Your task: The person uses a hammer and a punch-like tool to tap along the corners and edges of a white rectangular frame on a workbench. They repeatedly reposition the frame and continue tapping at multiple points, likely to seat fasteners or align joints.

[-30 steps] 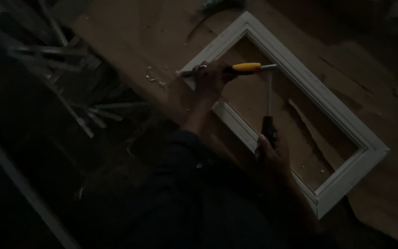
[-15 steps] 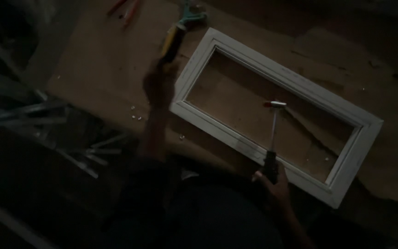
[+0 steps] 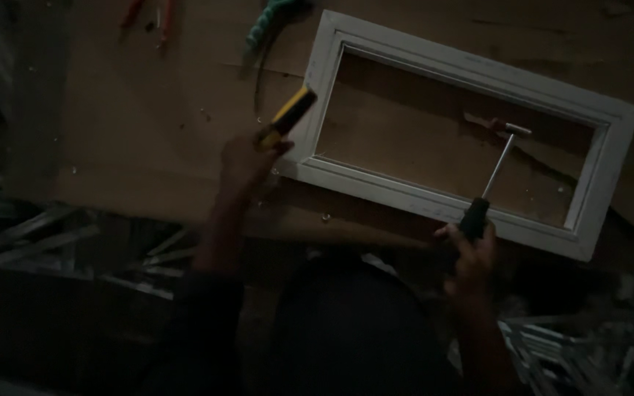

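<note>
White frame lies on the brown board, dim light blurring detail. Left hand grips a yellow-handled tool, tip hidden, beside the frame's left end. Right hand clasps the small hammer, head over the opening.

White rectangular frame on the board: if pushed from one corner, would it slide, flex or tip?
The white frame lies flat on the wooden board, so it would probably slide or pivot, not tip. Its open middle suggests it is light. The moulded rails look rigid, though the corners might rack slightly.
</note>
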